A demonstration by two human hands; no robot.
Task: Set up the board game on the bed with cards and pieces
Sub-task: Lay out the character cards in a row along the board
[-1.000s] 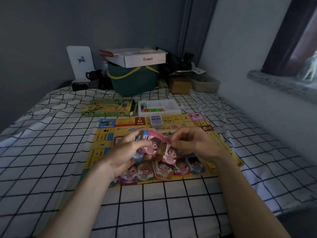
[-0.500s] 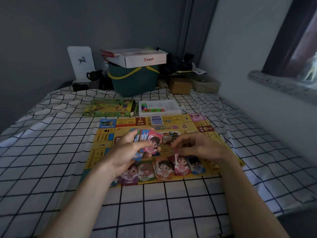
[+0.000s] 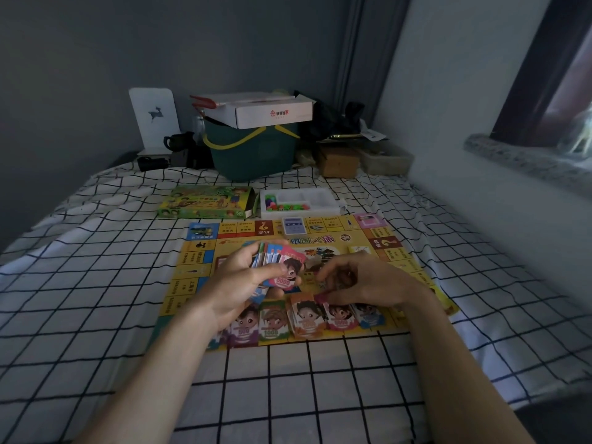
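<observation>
A yellow game board (image 3: 192,270) lies flat on the checked bedsheet. My left hand (image 3: 237,283) grips a fanned stack of money cards (image 3: 282,264) above the board's middle, a pink 5000 card on top. My right hand (image 3: 368,280) hovers just right of the stack with loosely curled fingers that hold nothing. Along the board's near edge lies a row of sorted piles: purple (image 3: 245,328), green (image 3: 272,322), orange (image 3: 307,318), pink (image 3: 341,317) and blue (image 3: 368,314). A blue card deck (image 3: 294,226) sits on the board's far edge.
Beyond the board sit a white tray (image 3: 320,205) with coloured pieces and the green game box (image 3: 205,202). A green bin (image 3: 253,152) topped by a white carton, a brown box (image 3: 339,161) and clutter line the bed's head. A wall runs along the right.
My right hand carried a pink card from the stack down onto the pink pile, let it go, and has lifted back toward the stack. The left hand has stayed in place.
</observation>
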